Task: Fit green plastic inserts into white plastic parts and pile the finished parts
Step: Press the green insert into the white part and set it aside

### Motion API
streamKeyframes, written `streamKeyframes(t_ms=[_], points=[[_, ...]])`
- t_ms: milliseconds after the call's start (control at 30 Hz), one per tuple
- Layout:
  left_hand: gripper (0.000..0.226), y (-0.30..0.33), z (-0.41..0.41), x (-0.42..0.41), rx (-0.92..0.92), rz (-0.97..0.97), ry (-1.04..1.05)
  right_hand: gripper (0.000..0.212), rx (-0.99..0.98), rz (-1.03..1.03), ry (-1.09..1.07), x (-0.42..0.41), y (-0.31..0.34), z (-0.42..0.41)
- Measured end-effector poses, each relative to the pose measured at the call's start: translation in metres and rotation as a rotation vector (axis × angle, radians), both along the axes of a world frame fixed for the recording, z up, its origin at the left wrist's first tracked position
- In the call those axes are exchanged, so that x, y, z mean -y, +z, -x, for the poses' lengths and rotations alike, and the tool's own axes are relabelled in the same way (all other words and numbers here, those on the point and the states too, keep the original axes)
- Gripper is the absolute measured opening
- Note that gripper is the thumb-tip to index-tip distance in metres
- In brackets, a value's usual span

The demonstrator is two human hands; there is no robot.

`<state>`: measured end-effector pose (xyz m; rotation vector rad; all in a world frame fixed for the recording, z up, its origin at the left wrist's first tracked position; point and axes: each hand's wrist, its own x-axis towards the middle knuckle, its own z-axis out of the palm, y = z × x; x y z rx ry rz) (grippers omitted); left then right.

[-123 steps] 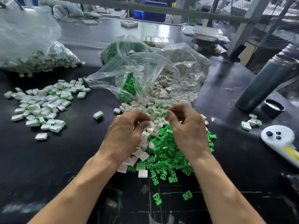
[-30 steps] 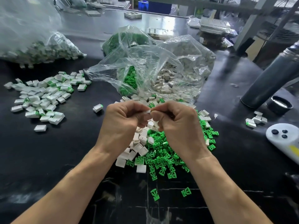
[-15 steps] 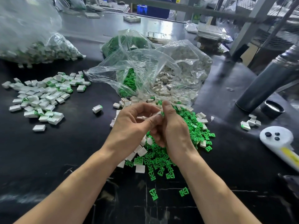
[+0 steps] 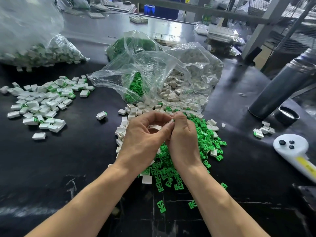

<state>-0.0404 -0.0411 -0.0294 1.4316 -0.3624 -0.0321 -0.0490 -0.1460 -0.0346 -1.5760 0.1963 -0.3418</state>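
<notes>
Hands meet over the loose heap. Left hand (image 4: 145, 135) curls round a white plastic part (image 4: 154, 128); right hand (image 4: 183, 139) pinches at that part's right edge, a speck of green at its fingertips. Green inserts (image 4: 207, 139) spread beneath and right of the right hand. Finished parts (image 4: 41, 103) lie well left of the left hand, bare black table (image 4: 77, 151) between.

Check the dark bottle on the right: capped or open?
Open: the dark bottle has a bare mouth, and its black cap lies beside its base.
</notes>
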Motion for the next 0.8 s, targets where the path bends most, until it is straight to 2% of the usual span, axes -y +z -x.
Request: streamKeyframes(t_ms=[800], points=[[0.005, 0.0022, 0.0032, 0.0004, 0.037, -0.03, 0.03, 0.051, 0.046, 0.03, -0.063, -0.0005, 0.0017, 0.0023]])
